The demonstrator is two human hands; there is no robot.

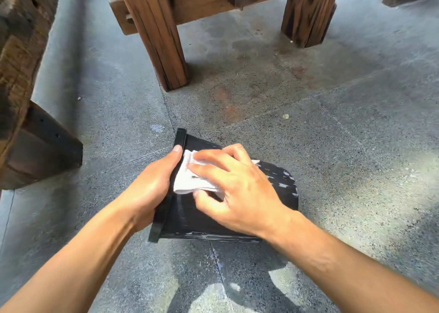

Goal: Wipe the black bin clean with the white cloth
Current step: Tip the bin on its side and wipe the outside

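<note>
The black bin (190,215) lies on its side on the grey floor (332,134), low in the middle of the frame, with its rim to the left. It looks like the wiping is part way: pale streaks show on the right end, so more rubbing seems needed. The left hand (152,187) is wrapped tight around the rim to hold the bin in place. The right hand (237,184) lies flat on top, fingers spread, pressing the white cloth (190,179) onto the bin's side.
</note>
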